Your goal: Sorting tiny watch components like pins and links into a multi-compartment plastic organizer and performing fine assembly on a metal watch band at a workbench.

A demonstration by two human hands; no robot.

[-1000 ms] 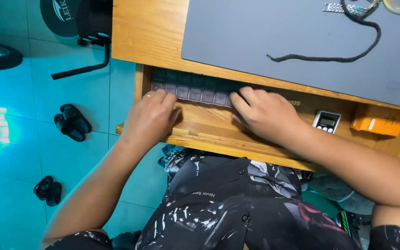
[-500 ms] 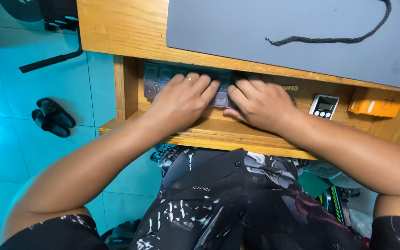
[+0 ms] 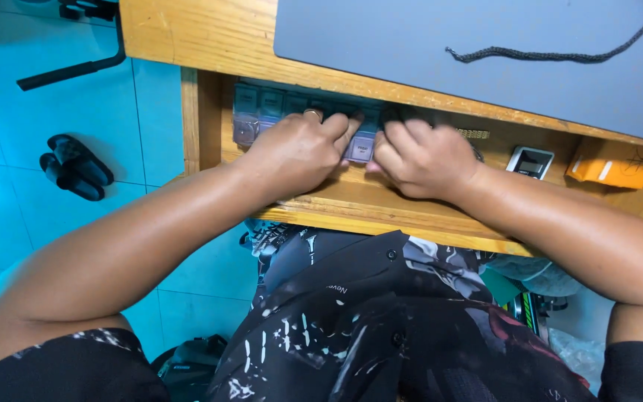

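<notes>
A row of small blue-grey translucent lidded boxes (image 3: 258, 110) lies along the back of a wooden pull-out shelf (image 3: 381, 216) under the desk. My left hand (image 3: 299, 149) rests over the middle of the row, its fingers curled down on the boxes. Close beside it, my right hand (image 3: 426, 158) covers the row's right part. One box (image 3: 359, 146) sticks out toward me between the fingertips of both hands. The boxes under my hands are hidden.
On the wooden desk (image 3: 187, 33) above lies a grey mat (image 3: 448, 37) with a black cord (image 3: 552, 54). A small grey device with a screen (image 3: 530, 161) and an orange box (image 3: 613, 164) sit right of my hands. Black sandals (image 3: 72, 167) lie on the teal floor.
My left hand slid right from the shelf's left end onto the row of boxes. Both hands now meet at its middle, and one box juts out between them.
</notes>
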